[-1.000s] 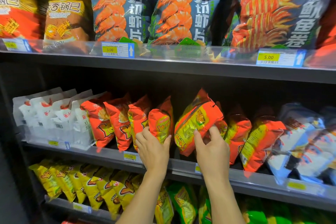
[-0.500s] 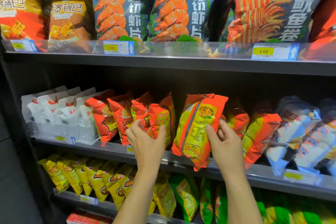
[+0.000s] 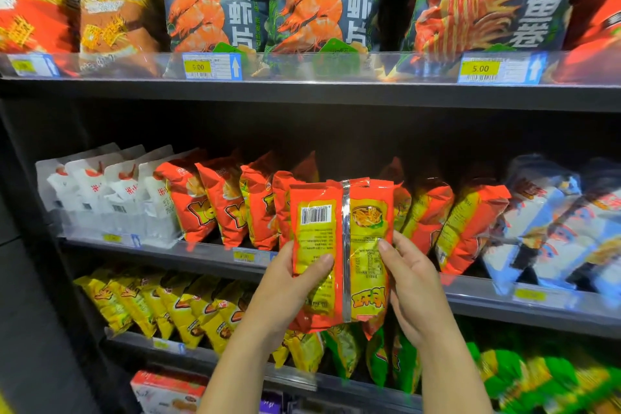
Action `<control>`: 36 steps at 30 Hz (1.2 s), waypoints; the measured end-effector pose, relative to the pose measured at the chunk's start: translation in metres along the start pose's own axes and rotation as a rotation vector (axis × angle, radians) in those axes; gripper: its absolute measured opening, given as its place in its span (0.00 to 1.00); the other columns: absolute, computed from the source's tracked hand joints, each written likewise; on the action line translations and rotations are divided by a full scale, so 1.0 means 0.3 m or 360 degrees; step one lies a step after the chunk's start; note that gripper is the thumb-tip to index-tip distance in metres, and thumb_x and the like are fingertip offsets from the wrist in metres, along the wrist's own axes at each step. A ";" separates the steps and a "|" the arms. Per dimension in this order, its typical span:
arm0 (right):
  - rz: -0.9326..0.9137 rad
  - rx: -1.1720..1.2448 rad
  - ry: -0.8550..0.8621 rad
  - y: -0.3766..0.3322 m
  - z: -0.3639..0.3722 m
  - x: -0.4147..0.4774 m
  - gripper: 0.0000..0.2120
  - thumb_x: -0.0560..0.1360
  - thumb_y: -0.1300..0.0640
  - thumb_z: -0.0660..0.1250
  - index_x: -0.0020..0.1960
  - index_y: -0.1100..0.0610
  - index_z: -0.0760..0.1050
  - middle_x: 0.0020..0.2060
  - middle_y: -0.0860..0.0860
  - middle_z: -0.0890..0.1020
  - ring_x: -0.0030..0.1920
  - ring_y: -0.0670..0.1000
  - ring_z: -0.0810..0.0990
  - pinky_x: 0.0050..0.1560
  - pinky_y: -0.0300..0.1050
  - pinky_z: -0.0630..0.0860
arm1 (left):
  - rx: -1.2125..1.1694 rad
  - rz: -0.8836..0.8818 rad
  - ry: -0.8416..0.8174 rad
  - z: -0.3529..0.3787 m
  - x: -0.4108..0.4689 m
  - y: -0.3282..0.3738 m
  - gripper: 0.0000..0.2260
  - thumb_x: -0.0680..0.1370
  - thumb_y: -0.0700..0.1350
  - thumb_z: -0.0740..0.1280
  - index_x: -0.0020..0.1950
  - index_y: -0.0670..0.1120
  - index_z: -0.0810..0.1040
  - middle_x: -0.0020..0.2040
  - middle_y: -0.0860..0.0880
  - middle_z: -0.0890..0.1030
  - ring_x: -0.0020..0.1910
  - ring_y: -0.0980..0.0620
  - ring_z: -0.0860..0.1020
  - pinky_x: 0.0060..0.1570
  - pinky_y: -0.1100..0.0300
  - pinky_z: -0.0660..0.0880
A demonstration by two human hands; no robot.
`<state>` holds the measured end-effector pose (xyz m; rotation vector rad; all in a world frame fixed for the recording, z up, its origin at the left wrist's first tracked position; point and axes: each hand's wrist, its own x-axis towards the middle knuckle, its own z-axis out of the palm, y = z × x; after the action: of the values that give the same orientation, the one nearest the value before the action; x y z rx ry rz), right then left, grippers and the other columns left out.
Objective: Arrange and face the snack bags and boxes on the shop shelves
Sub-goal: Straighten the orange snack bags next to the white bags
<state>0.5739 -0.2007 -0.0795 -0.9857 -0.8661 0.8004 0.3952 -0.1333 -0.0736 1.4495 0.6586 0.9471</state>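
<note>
Evidently the orange bag [image 3: 322, 245] is off the row and in the air. It is held upright in front of the middle shelf [image 3: 504, 301], just ahead of the matching orange bags [image 3: 215, 205] that lean on their edges there. Whether it touches them I cannot tell. Its back is toward the person: the barcode panel, the silver centre seam and the small print all show, while the printed front faces the shelf. That, I judge, is the reason for the hold. A bag turned this way has to be swung round before it goes back, so that it shows the same face as its neighbours. Two hands on its lower half give the control to turn it without crushing the puffed top.

The left hand [image 3: 285, 289] takes the bag's left edge, thumb laid flat across the yellow back panel, the other fingers hidden behind the bag. The right hand [image 3: 416, 292] mirrors it on the right edge, thumb on the panel right of the seam, fingers likewise out of sight. Each grip is clamped on the bag, thumb against hidden fingers, and neither seems to dent the foil much.

White bags [image 3: 100, 191] stand at the left of the same shelf and blue-and-white bags [image 3: 554, 222] at the right. Yellow bags [image 3: 144, 302] and green bags [image 3: 379, 356] fill the shelf below. Large prawn bags [image 3: 215, 0] stand on the shelf above, with a price tag [image 3: 480, 69] further along its rail.
</note>
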 end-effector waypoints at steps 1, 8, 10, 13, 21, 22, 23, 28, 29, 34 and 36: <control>0.0013 -0.0020 0.0004 0.006 -0.001 -0.002 0.24 0.78 0.49 0.67 0.73 0.53 0.74 0.62 0.51 0.85 0.65 0.53 0.83 0.66 0.58 0.78 | -0.0012 0.0008 0.0005 0.002 -0.007 -0.002 0.17 0.81 0.49 0.71 0.70 0.54 0.77 0.62 0.54 0.86 0.62 0.53 0.84 0.65 0.47 0.79; -0.0287 -0.0749 0.0495 0.000 0.029 -0.042 0.11 0.79 0.50 0.71 0.62 0.45 0.77 0.55 0.42 0.83 0.52 0.36 0.81 0.51 0.37 0.79 | 0.0271 0.0225 0.0441 0.015 -0.023 -0.008 0.15 0.78 0.52 0.75 0.63 0.59 0.78 0.54 0.62 0.86 0.53 0.61 0.85 0.59 0.50 0.82; -0.0286 -0.0727 0.0299 0.003 0.045 -0.067 0.15 0.78 0.44 0.70 0.63 0.45 0.79 0.56 0.40 0.83 0.55 0.35 0.81 0.57 0.40 0.80 | 0.0458 0.0309 0.0524 0.022 -0.027 -0.011 0.15 0.77 0.56 0.75 0.61 0.62 0.76 0.53 0.65 0.85 0.52 0.64 0.83 0.57 0.51 0.81; -0.0193 -0.0687 0.0005 0.015 0.057 -0.090 0.24 0.74 0.38 0.67 0.68 0.41 0.75 0.61 0.36 0.82 0.61 0.33 0.79 0.58 0.32 0.77 | 0.0554 0.0400 0.0325 0.039 -0.041 -0.014 0.16 0.78 0.61 0.71 0.64 0.62 0.77 0.56 0.66 0.83 0.54 0.66 0.81 0.56 0.60 0.79; 0.0002 -0.0378 0.0068 0.056 0.030 -0.106 0.29 0.69 0.39 0.76 0.66 0.47 0.78 0.57 0.48 0.87 0.58 0.50 0.86 0.61 0.57 0.81 | 0.0489 0.0358 0.0030 0.043 -0.052 -0.039 0.18 0.80 0.64 0.62 0.64 0.61 0.82 0.62 0.66 0.81 0.65 0.64 0.78 0.65 0.58 0.75; 0.0077 -0.0218 0.0064 0.060 0.023 -0.106 0.27 0.69 0.43 0.77 0.66 0.50 0.78 0.57 0.52 0.87 0.57 0.55 0.87 0.60 0.59 0.82 | 0.0424 0.0326 0.0076 0.040 -0.051 -0.043 0.18 0.79 0.65 0.64 0.65 0.61 0.82 0.61 0.65 0.82 0.63 0.63 0.79 0.65 0.55 0.77; 0.0162 -0.0058 0.0039 0.061 0.017 -0.107 0.27 0.70 0.46 0.77 0.66 0.53 0.79 0.57 0.56 0.87 0.56 0.59 0.87 0.59 0.61 0.82 | 0.0375 0.0298 0.0160 0.033 -0.046 -0.050 0.18 0.78 0.65 0.66 0.65 0.61 0.81 0.61 0.64 0.83 0.62 0.63 0.79 0.64 0.53 0.77; 0.0424 0.0449 -0.0167 0.062 0.001 -0.130 0.37 0.58 0.46 0.86 0.64 0.59 0.83 0.58 0.64 0.85 0.58 0.66 0.85 0.60 0.65 0.80 | 0.0085 -0.0091 0.0188 0.020 -0.032 -0.041 0.23 0.73 0.69 0.69 0.63 0.60 0.78 0.55 0.63 0.86 0.56 0.61 0.84 0.62 0.53 0.79; 0.0454 0.0484 -0.0173 0.064 0.001 -0.131 0.36 0.60 0.46 0.85 0.64 0.59 0.82 0.59 0.65 0.85 0.59 0.66 0.85 0.61 0.66 0.79 | -0.0015 -0.0197 0.0108 0.026 -0.037 -0.036 0.20 0.75 0.65 0.68 0.63 0.58 0.79 0.54 0.59 0.87 0.56 0.57 0.86 0.61 0.51 0.80; 0.0409 0.0139 -0.0095 0.069 -0.002 -0.110 0.27 0.73 0.46 0.79 0.68 0.56 0.78 0.59 0.60 0.86 0.59 0.63 0.86 0.66 0.66 0.77 | -0.0171 -0.0240 0.0087 0.030 -0.055 -0.039 0.15 0.83 0.54 0.67 0.65 0.49 0.82 0.56 0.46 0.88 0.56 0.45 0.87 0.63 0.42 0.80; 0.0306 0.0051 -0.0055 0.067 -0.004 -0.101 0.28 0.73 0.41 0.77 0.67 0.53 0.78 0.58 0.56 0.87 0.59 0.60 0.86 0.66 0.66 0.78 | -0.0110 -0.0184 0.0127 0.023 -0.053 -0.044 0.14 0.82 0.53 0.68 0.65 0.49 0.82 0.56 0.47 0.88 0.56 0.45 0.87 0.62 0.40 0.80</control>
<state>0.5584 -0.2207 -0.1058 -1.0400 -0.7935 0.9941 0.3949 -0.1489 -0.0888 1.3042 0.7533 0.9321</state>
